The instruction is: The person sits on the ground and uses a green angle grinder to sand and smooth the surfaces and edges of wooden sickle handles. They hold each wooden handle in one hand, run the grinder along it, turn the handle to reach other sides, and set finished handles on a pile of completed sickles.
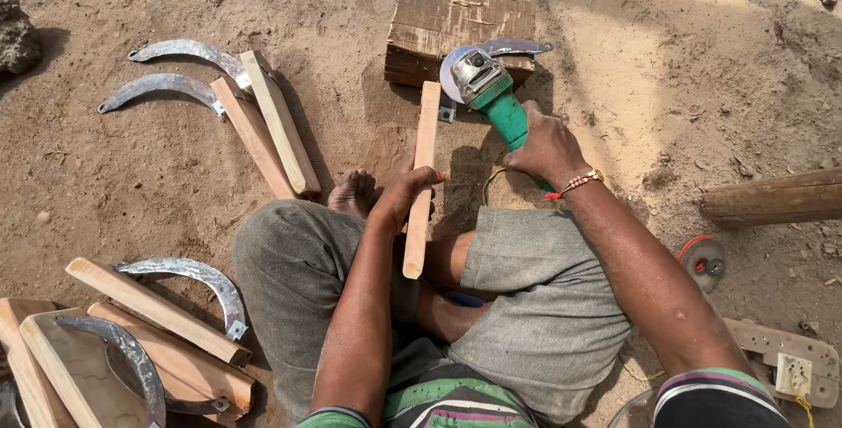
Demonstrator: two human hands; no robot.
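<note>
Nearest the camera we note our own lap: grey shorts (526, 305) and both forearms, seated on sandy ground (132, 182). We take the wooden block (456, 29) as reference for all positions.

Our left hand (405, 191) lies well on the near side of the block, its fingers wrapped closed round the wooden handle (421, 182) of a sickle. That handle runs from our lap up to the block's near face; its curved blade (517, 46) rests across the top of the block, right of centre. Our right hand (545, 146) is near the block, on its near right side, with the fingers closed round the green body of an angle grinder (500, 103). The grinder's disc (452, 73) sits at the block's near edge by the blade; we cannot tell whether they touch.

We judge the sickle light and stiff: smooth, dry wood, a thin steel blade with a sharp edge. It is best gripped mid-handle, well clear of the blade. The grinder looks heavier and wants a firm grip on its body.

To the far left of the block lie two finished sickles (210, 86); more sickles (167, 305) lie well nearer us on that side. A foot (353, 191) shows beside the handle.
</note>
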